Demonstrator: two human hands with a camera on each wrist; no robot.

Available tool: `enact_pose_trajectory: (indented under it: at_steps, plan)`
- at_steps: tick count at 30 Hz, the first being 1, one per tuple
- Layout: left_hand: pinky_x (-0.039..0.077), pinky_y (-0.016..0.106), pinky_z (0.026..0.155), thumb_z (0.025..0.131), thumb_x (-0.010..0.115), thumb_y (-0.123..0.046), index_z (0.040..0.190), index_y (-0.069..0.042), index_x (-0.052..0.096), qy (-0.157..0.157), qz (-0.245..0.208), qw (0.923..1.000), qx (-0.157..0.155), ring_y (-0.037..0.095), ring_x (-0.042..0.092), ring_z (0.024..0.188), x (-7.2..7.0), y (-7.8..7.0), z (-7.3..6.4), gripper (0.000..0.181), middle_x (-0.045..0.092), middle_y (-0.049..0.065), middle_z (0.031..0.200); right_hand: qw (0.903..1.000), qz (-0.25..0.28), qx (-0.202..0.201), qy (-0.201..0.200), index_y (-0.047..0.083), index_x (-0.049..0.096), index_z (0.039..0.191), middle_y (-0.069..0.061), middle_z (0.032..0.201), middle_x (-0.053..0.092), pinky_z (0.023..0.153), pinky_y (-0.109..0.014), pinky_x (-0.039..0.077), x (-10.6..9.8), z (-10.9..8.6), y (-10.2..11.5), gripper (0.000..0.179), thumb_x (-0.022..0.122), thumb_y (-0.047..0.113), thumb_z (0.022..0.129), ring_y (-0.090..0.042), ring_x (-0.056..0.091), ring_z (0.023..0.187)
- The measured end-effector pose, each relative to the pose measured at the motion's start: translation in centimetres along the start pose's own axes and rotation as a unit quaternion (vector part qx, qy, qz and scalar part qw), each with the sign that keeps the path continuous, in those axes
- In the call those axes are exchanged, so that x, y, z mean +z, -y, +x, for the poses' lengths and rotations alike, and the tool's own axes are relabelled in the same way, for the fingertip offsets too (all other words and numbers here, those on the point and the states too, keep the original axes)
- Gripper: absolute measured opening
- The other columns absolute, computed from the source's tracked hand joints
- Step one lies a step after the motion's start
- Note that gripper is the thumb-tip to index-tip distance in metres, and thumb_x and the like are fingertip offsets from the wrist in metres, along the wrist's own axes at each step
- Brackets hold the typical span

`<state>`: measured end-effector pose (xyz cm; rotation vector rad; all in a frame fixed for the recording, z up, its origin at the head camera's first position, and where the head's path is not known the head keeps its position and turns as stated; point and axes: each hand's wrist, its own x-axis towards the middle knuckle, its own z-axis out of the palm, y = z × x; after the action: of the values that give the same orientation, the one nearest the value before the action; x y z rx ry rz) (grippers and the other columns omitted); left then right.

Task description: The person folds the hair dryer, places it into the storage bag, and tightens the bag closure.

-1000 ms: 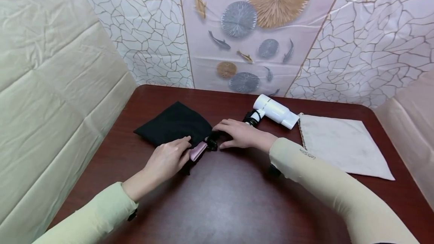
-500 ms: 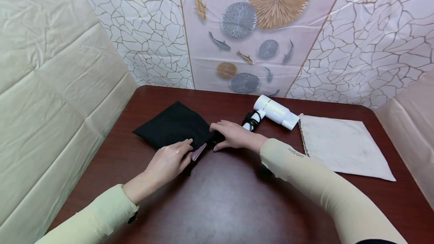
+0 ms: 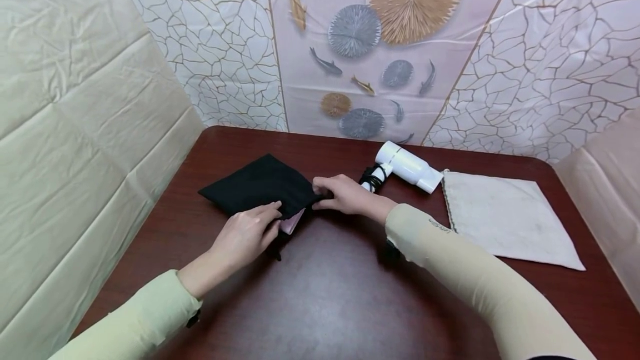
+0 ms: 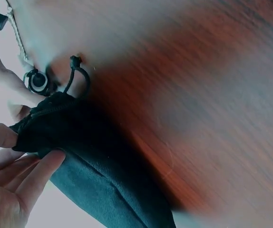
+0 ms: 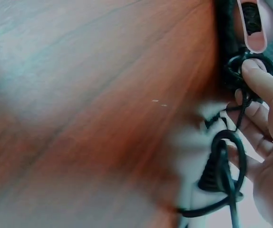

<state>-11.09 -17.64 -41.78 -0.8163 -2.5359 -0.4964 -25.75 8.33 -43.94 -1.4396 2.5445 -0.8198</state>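
A black drawstring bag [image 3: 255, 188] lies on the table with its mouth toward me. At that mouth shows a pink flat-ended nozzle [image 3: 291, 224], like a hair dryer's; in the right wrist view its oval opening [image 5: 256, 42] has a dark grille inside. My left hand [image 3: 250, 232] grips the bag's near edge, and in the left wrist view its thumb and fingers pinch the cloth. At the mouth's right corner, my right hand [image 3: 345, 196] holds a bundled black cord [image 5: 229, 71], thumb pressed on its coil. The rest of the pink thing is hidden inside the bag.
A white hair dryer [image 3: 407, 165], black cord [image 3: 372, 178] wound round its handle, lies behind my right hand. Farther right is a flat beige drawstring pouch [image 3: 505, 218]. The brown table [image 3: 320, 299] meets patterned cloth walls at the back and sides.
My right hand has shifted slightly left toward the bag and closed its fingers there. The black cord coil, visible at the mouth earlier, is now covered in the head view.
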Motion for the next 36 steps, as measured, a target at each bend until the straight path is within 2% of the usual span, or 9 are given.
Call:
enact_pose_trajectory:
  at_steps: [3, 8, 11, 16, 22, 26, 31, 36]
  plan:
    - [0.064, 0.046, 0.08, 0.091, 0.078, -0.002, 0.104, 0.002, 0.077, -0.006, -0.002, 1.0, -0.005, 0.032, 0.078, 0.105, -0.2, 0.1, 0.1, 0.014, 0.076, 0.02, 0.124, 0.9999, 0.01, -0.006, -0.006, 0.013, 0.054, 0.095, 0.002, 0.081, 0.055, 0.074, -0.033, 0.042, -0.7, 0.0, 0.1, 0.026, 0.079, 0.019, 0.099, -0.019, 0.048, 0.074]
    - [0.064, 0.045, 0.076, 0.09, 0.079, -0.002, 0.103, 0.001, 0.077, -0.005, 0.011, 0.9999, 0.002, 0.031, 0.078, 0.104, 0.1, -0.1, -0.4, 0.014, 0.076, 0.019, 0.124, 0.999, -0.039, -0.014, 0.019, 0.014, 0.052, 0.093, 0.003, 0.081, 0.05, 0.072, -0.034, 0.04, -1.8, -0.3, 0.1, 0.025, 0.076, 0.013, 0.1, -0.016, 0.046, 0.075]
    - [0.065, 0.045, 0.073, 0.088, 0.08, -0.003, 0.102, -0.001, 0.076, -0.001, 0.027, 0.9995, 0.015, 0.031, 0.078, 0.107, 0.4, -0.4, -0.8, 0.014, 0.076, 0.019, 0.125, 0.9971, -0.066, -0.013, 0.035, 0.015, 0.052, 0.094, 0.002, 0.084, 0.053, 0.073, -0.034, 0.042, -1.9, -0.8, 0.1, 0.025, 0.075, 0.011, 0.101, -0.016, 0.048, 0.078]
    - [0.065, 0.045, 0.071, 0.086, 0.086, -0.012, 0.101, -0.002, 0.076, 0.001, 0.059, 0.9979, 0.025, 0.031, 0.075, 0.116, 0.9, -1.0, -1.0, 0.021, 0.075, 0.019, 0.126, 0.9967, -0.069, -0.009, 0.042, 0.015, 0.055, 0.099, 0.001, 0.088, 0.059, 0.077, -0.036, 0.047, -1.7, -1.6, 0.0, 0.021, 0.076, 0.012, 0.1, -0.017, 0.053, 0.082]
    - [0.065, 0.047, 0.068, 0.08, 0.095, -0.03, 0.108, -0.002, 0.072, 0.03, 0.101, 0.9944, 0.004, 0.034, 0.07, 0.126, 1.7, -1.4, -0.7, 0.046, 0.072, 0.021, 0.134, 0.9963, -0.071, -0.011, 0.046, 0.015, 0.056, 0.094, 0.001, 0.083, 0.055, 0.072, -0.034, 0.044, -1.3, -2.1, 0.0, 0.023, 0.079, 0.013, 0.098, -0.015, 0.05, 0.078]
    - [0.064, 0.044, 0.06, 0.078, 0.098, -0.03, 0.101, -0.006, 0.066, 0.041, 0.126, 0.9912, -0.004, 0.033, 0.067, 0.131, 2.1, -1.5, -0.4, 0.046, 0.07, 0.02, 0.137, 0.9965, -0.069, -0.019, 0.042, 0.015, 0.058, 0.094, 0.002, 0.083, 0.055, 0.072, -0.032, 0.043, -1.3, -2.2, 0.1, 0.021, 0.078, 0.013, 0.099, -0.014, 0.051, 0.079]
    - [0.063, 0.042, 0.058, 0.078, 0.097, -0.022, 0.096, -0.005, 0.064, 0.025, 0.135, 0.9905, 0.015, 0.033, 0.068, 0.129, 2.3, -1.4, -0.3, 0.04, 0.071, 0.02, 0.135, 0.9978, -0.054, -0.03, 0.026, 0.013, 0.06, 0.096, 0.003, 0.088, 0.06, 0.076, -0.034, 0.048, -1.7, -2.2, 0.2, 0.017, 0.076, 0.013, 0.1, -0.021, 0.059, 0.081]
    - [0.064, 0.04, 0.063, 0.083, 0.091, -0.009, 0.094, 0.001, 0.063, -0.021, 0.151, 0.9862, 0.065, 0.033, 0.072, 0.12, 2.8, -1.0, -0.2, 0.032, 0.072, 0.023, 0.129, 0.9983, -0.044, -0.037, 0.012, 0.013, 0.062, 0.098, 0.004, 0.093, 0.067, 0.079, -0.037, 0.054, -2.3, -2.0, 0.5, 0.014, 0.075, 0.015, 0.101, -0.022, 0.066, 0.086]
